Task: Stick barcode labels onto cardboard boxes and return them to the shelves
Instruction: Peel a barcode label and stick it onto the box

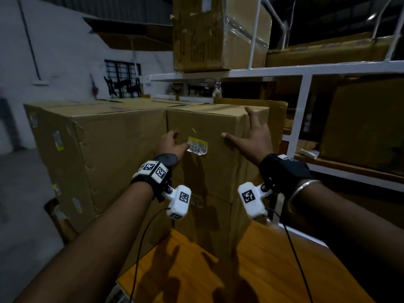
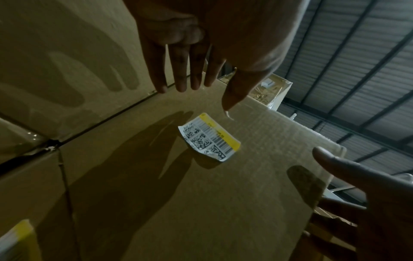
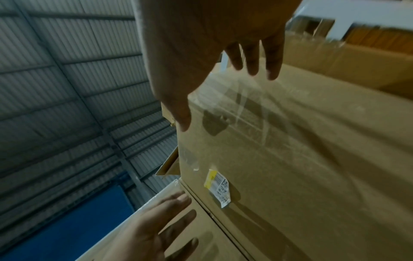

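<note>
A brown cardboard box stands in front of me, stacked on another box. A white barcode label with a yellow strip sits on its front face, its lower edge curling away from the cardboard. My left hand is open with straight fingers, the thumb tip close to the label's left end; whether it touches cannot be told. My right hand is open and spread at the box's right edge, holding nothing. The left wrist view shows the label below the left fingers. The right wrist view shows the label and box face.
A larger taped box stands against the labelled box on its left. A white metal shelf rack with more boxes is at the right, and another box sits on its upper level. An orange wooden surface lies below my arms.
</note>
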